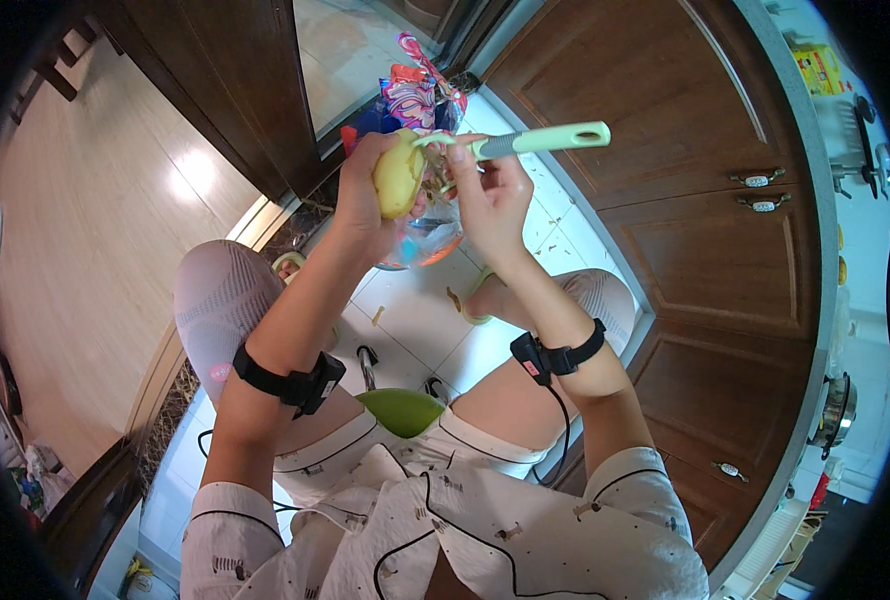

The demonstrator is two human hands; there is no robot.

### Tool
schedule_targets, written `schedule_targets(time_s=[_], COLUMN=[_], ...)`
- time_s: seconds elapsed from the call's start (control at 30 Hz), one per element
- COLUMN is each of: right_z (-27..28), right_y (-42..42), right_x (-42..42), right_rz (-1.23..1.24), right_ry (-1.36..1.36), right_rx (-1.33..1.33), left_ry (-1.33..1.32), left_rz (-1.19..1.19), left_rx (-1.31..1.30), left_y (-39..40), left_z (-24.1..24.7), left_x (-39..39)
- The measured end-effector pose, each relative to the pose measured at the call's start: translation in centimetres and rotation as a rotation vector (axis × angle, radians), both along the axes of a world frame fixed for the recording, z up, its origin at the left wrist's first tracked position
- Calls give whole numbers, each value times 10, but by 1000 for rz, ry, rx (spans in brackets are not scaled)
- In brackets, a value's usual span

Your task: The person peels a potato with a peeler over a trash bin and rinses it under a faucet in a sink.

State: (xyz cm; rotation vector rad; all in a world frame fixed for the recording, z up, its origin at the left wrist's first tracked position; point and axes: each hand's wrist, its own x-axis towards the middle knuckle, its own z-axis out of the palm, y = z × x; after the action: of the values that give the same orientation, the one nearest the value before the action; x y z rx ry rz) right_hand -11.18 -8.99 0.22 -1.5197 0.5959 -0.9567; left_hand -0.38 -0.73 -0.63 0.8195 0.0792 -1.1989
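My left hand (366, 191) is wrapped around a peeled, pale yellow potato (397, 180). In my right hand (496, 191) is a vegetable peeler (542, 139) with a light green and grey handle, which points off to the right. The peeler's head reaches the upper end of the potato. Whether its blade touches the flesh I cannot tell. Below both hands stands a bin lined with a clear plastic bag (422, 236), with peelings and wrappers in it; my hands hide part of it.
Colourful plastic wrappers (412, 97) stick up beyond my hands. Strips of peel (454, 298) lie on the white tiled floor (407, 322). Brown cabinets (707, 255) and a countertop edge (822, 247) run along the right. At left stands a dark wooden door (219, 82). I sit on a green seat (401, 412).
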Motion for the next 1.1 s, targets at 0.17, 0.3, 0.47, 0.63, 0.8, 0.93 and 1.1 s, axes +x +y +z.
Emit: schedule_targets(time_s=[0.17,0.3,0.47,0.63,0.8,0.93,1.1], right_z=[-17,-35,-52,-44,-6,-3,-9], right_y=[2,-34,-58,-48,-14,-3,-4], right_x=[-1,15,13,11,-3,-12,-7], right_rz=[48,-74,-164,-28,164,310,197], right_ry=[64,296,409,175,62,75,109], right_rx=[-310,-391,-239,-133,3,-201,-650], left_ry=[-51,-89,-52,-52,2,9,-22], left_rz=[-26,5,-38,-100,-41,-33,61], left_rx=[-41,75,-1,55,33,-36,6], left_y=[1,2,3,4,0,-6,-10], left_z=[-17,-3,8,4,-1,-16,-20], left_x=[3,0,5,9,7,5,-2])
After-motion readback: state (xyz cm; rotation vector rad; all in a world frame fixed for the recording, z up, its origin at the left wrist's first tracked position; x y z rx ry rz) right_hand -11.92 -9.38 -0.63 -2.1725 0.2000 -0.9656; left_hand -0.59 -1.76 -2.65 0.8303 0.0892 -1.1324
